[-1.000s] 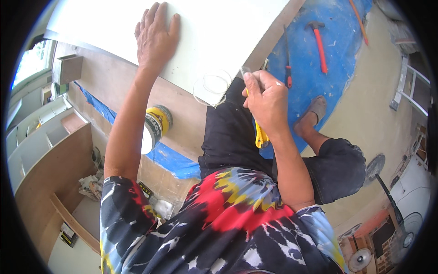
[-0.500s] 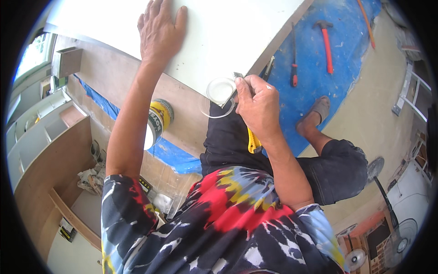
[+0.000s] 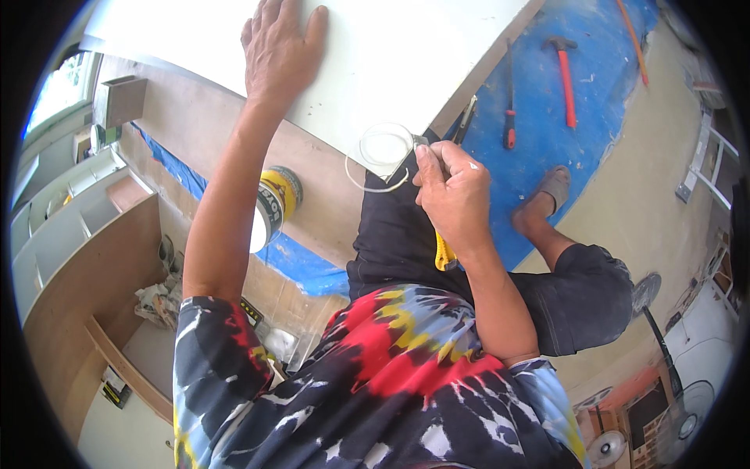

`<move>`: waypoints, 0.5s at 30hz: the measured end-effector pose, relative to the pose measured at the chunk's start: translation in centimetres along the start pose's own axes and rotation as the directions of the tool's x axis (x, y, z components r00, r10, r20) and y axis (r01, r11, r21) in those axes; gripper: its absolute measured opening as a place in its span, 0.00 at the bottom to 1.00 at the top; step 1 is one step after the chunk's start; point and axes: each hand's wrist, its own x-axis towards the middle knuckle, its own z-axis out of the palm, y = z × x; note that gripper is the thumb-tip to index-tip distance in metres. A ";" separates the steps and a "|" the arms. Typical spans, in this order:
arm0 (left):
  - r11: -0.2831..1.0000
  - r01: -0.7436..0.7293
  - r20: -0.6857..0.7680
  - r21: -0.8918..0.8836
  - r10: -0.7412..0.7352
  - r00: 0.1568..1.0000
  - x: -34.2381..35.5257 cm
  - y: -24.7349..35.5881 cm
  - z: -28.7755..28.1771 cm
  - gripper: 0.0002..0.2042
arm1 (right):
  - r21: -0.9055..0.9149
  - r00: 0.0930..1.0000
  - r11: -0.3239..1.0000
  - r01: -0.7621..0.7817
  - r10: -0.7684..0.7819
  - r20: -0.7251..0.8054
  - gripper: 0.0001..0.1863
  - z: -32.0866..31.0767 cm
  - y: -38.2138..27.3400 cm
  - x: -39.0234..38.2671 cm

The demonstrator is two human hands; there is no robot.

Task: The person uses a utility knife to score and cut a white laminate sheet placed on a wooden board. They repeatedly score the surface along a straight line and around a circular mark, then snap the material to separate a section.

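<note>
My left hand (image 3: 283,59) lies flat with fingers stretched out on a white-faced panel (image 3: 383,70). My right hand (image 3: 457,191) is closed at the panel's near right corner. It grips a utility knife (image 3: 445,252), whose yellow handle end shows below the wrist; a short metallic piece shows at the fingertips, against the panel's edge. From that corner hangs a thin whitish strip (image 3: 350,173), curled into loops beside my right fingers. The fist hides the middle of the knife.
A yellow and green paint can (image 3: 283,191) stands left of my legs. On the blue sheet (image 3: 539,156) to the right lie a red-handled hammer (image 3: 566,90), a screwdriver (image 3: 509,129) and an orange stick (image 3: 633,39). Wooden shelving (image 3: 78,258) stands at the left; a fan (image 3: 687,422) is at the lower right.
My right hand has shifted slightly right and down along the corner, and the strip's loops have spread a little. My left hand stays flat on the panel.
</note>
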 end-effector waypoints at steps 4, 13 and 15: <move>1.000 0.008 -0.010 -0.015 -0.008 1.000 -0.2 0.1 0.3 0.29 | -0.067 0.997 0.995 0.078 -0.079 -0.020 0.14 0.8 0.1 0.4; 1.000 0.022 0.042 0.003 -0.022 0.999 0.2 0.2 -0.1 0.30 | -0.048 0.986 0.991 0.123 -0.127 -0.106 0.13 -0.5 0.0 0.3; 1.000 0.031 0.054 0.002 -0.031 0.998 0.2 0.3 0.0 0.30 | -0.054 0.994 0.995 0.081 -0.085 -0.072 0.13 -0.8 0.1 0.1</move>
